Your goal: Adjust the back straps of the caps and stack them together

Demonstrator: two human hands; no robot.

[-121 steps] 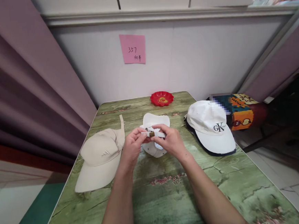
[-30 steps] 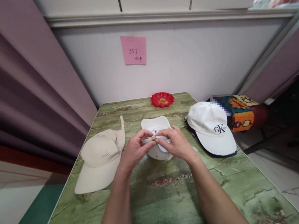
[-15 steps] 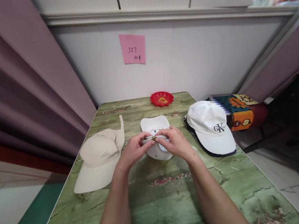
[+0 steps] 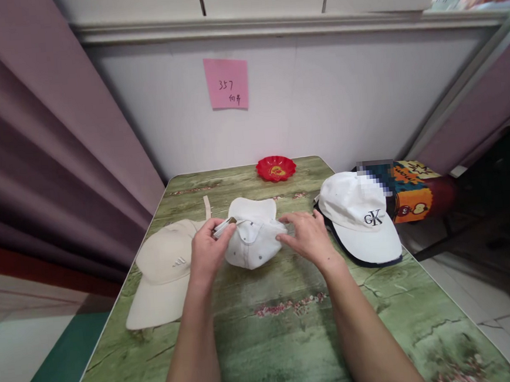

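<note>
A small white cap [image 4: 253, 247] sits mid-table, its brim pointing to the back and its rear opening towards me. My left hand [image 4: 210, 244] is closed at the cap's left side, pinching a light strap with a brass-coloured buckle [image 4: 232, 220]. At the cap's right edge is my right hand [image 4: 307, 237], thumb and fingers closed around the fabric there. To the left lies a beige cap [image 4: 165, 257] with its strap sticking up, partly behind my left hand. A white cap with black letters [image 4: 353, 207] rests on a dark cap [image 4: 328, 223] at the right.
A red scalloped dish [image 4: 276, 169] stands at the back of the green patterned table [image 4: 284, 341]. On the wall behind is a pink note [image 4: 228, 83]. Beyond the table's right edge is a colourful box [image 4: 409, 196]. Purple curtains [image 4: 54, 112] hang on both sides.
My hands have moved apart, the left one leftward with the buckle and strap, the right one slightly right. The strap no longer spans between them. The small white cap has shifted left.
</note>
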